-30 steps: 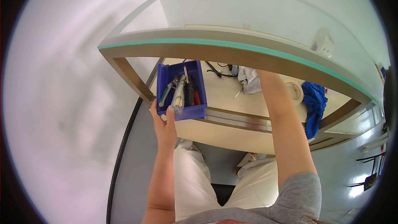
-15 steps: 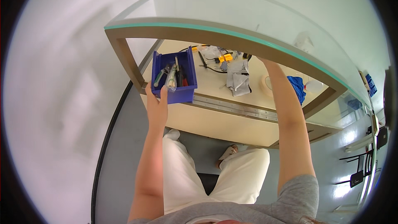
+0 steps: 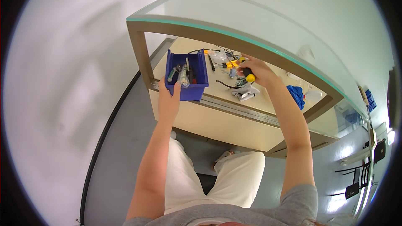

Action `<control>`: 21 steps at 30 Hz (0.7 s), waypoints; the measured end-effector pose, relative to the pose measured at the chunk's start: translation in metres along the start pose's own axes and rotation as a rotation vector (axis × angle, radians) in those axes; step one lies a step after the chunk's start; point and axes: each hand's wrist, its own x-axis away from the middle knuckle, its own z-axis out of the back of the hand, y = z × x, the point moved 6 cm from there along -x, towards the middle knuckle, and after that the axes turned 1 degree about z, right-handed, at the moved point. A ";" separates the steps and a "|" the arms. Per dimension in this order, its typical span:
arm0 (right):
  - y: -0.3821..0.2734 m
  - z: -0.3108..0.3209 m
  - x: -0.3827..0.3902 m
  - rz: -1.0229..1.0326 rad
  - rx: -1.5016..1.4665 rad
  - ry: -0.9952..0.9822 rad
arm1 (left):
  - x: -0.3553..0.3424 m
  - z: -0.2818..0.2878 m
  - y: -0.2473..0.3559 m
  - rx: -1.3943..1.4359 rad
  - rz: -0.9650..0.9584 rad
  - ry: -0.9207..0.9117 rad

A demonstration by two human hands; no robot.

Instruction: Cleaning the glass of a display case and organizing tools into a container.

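My left hand [image 3: 169, 98] grips the near left edge of a blue plastic bin [image 3: 193, 94], thumb over the rim. Inside the bin lie a clear plastic bag of thin sticks [image 3: 184, 78] and several hand tools, partly covered. On the right, my right hand [image 3: 263, 73] is closed around what looks like a screwdriver [image 3: 249, 77] with a yellow-and-black handle, raised over the cabinet's contents; its far end is mostly hidden by the fingers. Below it is a crumpled grey-white pouch [image 3: 243, 93] beside a black cable [image 3: 226, 85].
A glass-topped frame [image 3: 234, 39] spans the work area, its brown bars around my arms. Yellow-handled tools [image 3: 231, 64], a black pen-like rod [image 3: 210, 63] and a clear bag lie behind. A blue cloth [image 3: 296, 96] is at the right, near a white bottle [image 3: 313, 96].
My right hand has come back from under the frame's far bar and now holds the yellow-and-black tool. The grey-white pouch has shifted and crumpled. My left hand stays on the bin.
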 end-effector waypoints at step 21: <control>-0.039 -0.062 -0.053 0.514 1.083 0.414 | 0.007 0.004 0.019 -0.209 -0.082 0.121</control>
